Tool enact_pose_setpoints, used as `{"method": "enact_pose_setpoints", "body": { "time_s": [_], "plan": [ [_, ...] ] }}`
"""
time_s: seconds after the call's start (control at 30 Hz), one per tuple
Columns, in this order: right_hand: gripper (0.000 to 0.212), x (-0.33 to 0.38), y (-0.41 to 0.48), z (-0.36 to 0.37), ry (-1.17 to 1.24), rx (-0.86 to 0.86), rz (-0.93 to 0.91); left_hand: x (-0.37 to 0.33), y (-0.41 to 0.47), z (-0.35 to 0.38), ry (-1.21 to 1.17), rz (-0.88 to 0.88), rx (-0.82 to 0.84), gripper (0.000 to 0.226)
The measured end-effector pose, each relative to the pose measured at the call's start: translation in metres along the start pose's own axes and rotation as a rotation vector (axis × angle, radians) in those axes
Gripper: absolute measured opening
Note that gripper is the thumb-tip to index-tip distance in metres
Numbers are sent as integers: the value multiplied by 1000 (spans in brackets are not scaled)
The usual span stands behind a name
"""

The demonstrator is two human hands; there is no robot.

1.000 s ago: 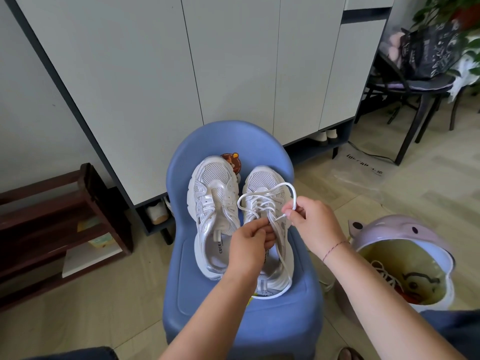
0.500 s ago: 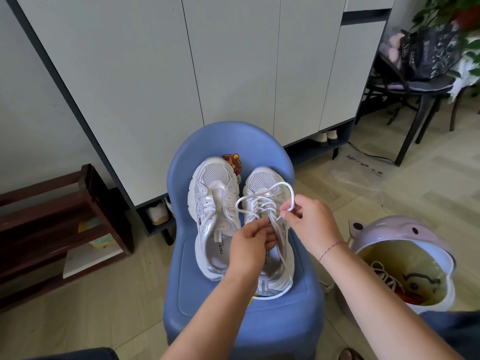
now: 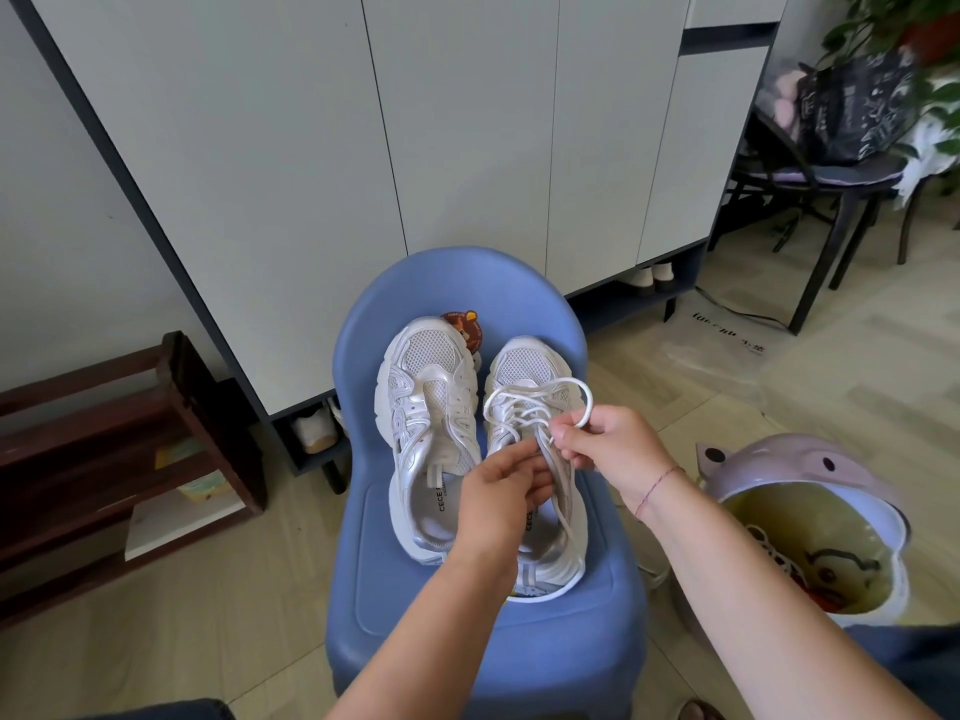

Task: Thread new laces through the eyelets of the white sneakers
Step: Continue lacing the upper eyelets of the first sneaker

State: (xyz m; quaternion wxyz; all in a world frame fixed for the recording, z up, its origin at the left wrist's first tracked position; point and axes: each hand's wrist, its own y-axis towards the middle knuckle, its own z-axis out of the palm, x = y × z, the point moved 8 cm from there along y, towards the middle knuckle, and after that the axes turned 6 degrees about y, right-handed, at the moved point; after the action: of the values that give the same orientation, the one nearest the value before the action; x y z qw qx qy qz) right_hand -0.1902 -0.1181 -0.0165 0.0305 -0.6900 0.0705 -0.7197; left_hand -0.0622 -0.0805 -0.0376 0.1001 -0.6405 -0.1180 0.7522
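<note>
Pale cabinet doors (image 3: pixel 291 174) fill the background above a light wood-effect floor (image 3: pixel 182 615), seen from a person's head looking down at their own hands. Centred in front of the cabinet is a small blue plastic chair (image 3: pixel 467 631), and a pair of white and silver sneakers sits on its seat, toes pointing at the chair back. The unlaced sneaker (image 3: pixel 431 407) is on the left, its eyelets bare. The laced sneaker (image 3: pixel 524 366) is just beside it on the right, with a white lace (image 3: pixel 590 400) crossing its upper eyelets. The left hand (image 3: pixel 498 491) has its fingers curled, pinching the lace at this shoe's tongue. The right hand (image 3: pixel 618 449) pinches a loop of the same lace between thumb and fingertips, just above the shoe. On the floor to the right stands a lilac bin (image 3: pixel 769 459) with cartoon eyes; its yellowish inside holds another white lace (image 3: pixel 774 553) and some dark and red scraps too small to identify. A dark wooden shoe rack (image 3: pixel 171 407) stands at left, and a black chair (image 3: pixel 831 200) carrying a dark bag (image 3: pixel 852 106) at far right.
</note>
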Motion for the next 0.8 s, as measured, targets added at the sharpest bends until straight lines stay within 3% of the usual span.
{"method": "enact_pose_setpoints", "body": {
  "time_s": [0.13, 0.43, 0.8],
  "plan": [
    [8, -12, 3, 0, 116, 6, 89, 1, -1, 1, -32, -27, 36, 33],
    [13, -17, 2, -2, 101, -19, 105, 5, 1, 1, -16, -79, 67, 30],
    [16, -8, 3, 0, -118, -23, -16, 1, -5, 3, 4, 21, -18, 45]
  ]
}}
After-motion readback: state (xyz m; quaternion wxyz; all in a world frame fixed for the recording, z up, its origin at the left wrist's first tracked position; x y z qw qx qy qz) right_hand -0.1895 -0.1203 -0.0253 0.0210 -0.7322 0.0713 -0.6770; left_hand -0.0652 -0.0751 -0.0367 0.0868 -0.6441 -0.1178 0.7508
